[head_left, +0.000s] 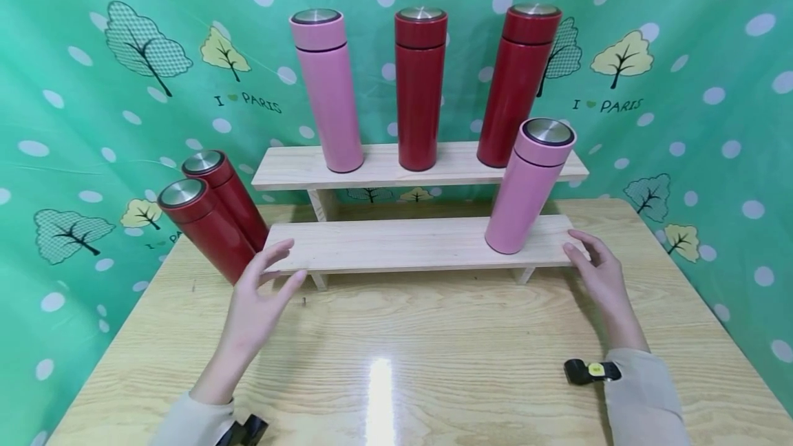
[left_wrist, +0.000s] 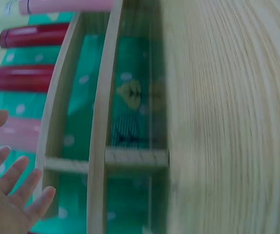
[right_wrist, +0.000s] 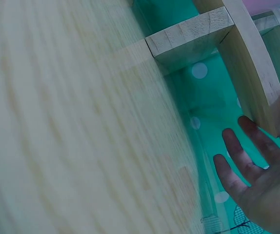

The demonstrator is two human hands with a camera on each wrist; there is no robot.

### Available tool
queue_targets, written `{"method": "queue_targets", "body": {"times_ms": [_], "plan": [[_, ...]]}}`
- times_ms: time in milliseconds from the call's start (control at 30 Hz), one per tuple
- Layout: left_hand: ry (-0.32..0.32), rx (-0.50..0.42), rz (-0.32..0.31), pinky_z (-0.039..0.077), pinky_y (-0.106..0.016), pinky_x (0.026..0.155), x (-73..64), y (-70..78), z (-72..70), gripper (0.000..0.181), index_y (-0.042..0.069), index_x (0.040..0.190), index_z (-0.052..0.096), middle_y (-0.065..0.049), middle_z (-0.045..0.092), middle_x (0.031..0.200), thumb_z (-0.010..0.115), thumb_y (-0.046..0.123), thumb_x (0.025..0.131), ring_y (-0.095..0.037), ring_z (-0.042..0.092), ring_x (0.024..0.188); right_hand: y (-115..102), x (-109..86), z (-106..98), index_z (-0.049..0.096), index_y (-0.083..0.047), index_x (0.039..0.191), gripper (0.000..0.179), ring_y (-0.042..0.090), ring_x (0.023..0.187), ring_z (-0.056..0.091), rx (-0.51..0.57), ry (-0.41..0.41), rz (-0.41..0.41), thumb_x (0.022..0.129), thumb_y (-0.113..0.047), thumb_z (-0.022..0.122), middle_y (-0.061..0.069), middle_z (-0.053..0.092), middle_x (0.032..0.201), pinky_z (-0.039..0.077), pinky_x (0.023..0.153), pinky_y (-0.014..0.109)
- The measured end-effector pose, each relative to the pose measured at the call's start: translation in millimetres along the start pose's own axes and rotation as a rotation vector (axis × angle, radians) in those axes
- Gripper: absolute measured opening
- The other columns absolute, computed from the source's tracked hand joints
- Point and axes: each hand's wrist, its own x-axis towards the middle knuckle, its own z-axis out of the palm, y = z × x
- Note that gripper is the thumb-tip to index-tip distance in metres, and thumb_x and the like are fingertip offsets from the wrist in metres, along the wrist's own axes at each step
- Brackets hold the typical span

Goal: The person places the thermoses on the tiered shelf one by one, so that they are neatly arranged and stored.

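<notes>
A low wooden shelf board (head_left: 396, 246) stands on short legs, and a pink thermos flask (head_left: 526, 191) sits upright near its right end. My left hand (head_left: 260, 301) is by the board's left end, fingers apart and nothing held; its spread fingers (left_wrist: 18, 183) show in the left wrist view. At the right end is my right hand (head_left: 601, 277), thumb and forefinger right at the board's corner. The right wrist view has its other fingers (right_wrist: 235, 168) loosely extended below the board. Beside my left hand stand two red flasks, a front one (head_left: 207, 229) and one behind (head_left: 232, 191).
Behind, a higher wooden shelf (head_left: 378, 155) carries a pink flask (head_left: 328, 98), a middle red flask (head_left: 421, 91) and a right red flask (head_left: 517, 88). A green dotted cloth (head_left: 93, 136) hangs round the wood-grain table (head_left: 434, 343).
</notes>
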Motion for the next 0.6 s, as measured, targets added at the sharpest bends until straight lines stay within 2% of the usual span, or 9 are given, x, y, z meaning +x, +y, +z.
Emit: {"method": "queue_targets", "body": {"times_ms": [200,433,533,600], "plan": [[0.061,0.028,-0.047,0.042,-0.013,0.093,-8.6,-10.8,-22.8,0.054,0.011,0.141,0.054,-0.008,0.056,0.136,0.072,0.007,0.091,-0.005,0.049,0.121,1,1.5,0,0.045,-0.013,0.149,0.057,0.029,0.148,0.018,-0.004,-0.013,0.009,0.100,-0.038,0.058,0.017,0.024,0.160,0.020,0.119,0.041],[0.138,0.064,-0.125,0.042,-0.013,0.090,-14.8,-19.0,-40.0,0.054,0.013,0.142,0.053,-0.004,0.055,0.137,0.071,0.009,0.092,-0.005,0.048,0.120,-1,0.6,-1,0.045,-0.015,0.149,0.057,0.030,0.148,0.017,-0.022,-0.018,0.010,0.100,-0.041,0.057,0.016,0.023,0.161,0.018,0.119,0.043],[0.171,0.077,-0.167,0.041,-0.014,0.090,-15.5,-21.3,-46.6,0.053,0.015,0.144,0.052,-0.003,0.055,0.139,0.070,0.012,0.094,-0.007,0.049,0.122,-1,-0.5,-1,0.046,-0.017,0.149,0.056,0.029,0.148,0.018,-0.029,-0.015,0.006,0.100,-0.041,0.057,0.016,0.024,0.160,0.021,0.119,0.039],[0.197,0.089,-0.202,0.041,-0.015,0.091,-16.0,-22.5,-51.0,0.053,0.017,0.144,0.052,-0.002,0.055,0.140,0.069,0.016,0.094,-0.008,0.049,0.123,-1,-1.0,-1,0.046,-0.018,0.149,0.055,0.027,0.148,0.019,-0.033,-0.015,0.007,0.100,-0.041,0.057,0.016,0.025,0.160,0.025,0.117,0.031]]}}
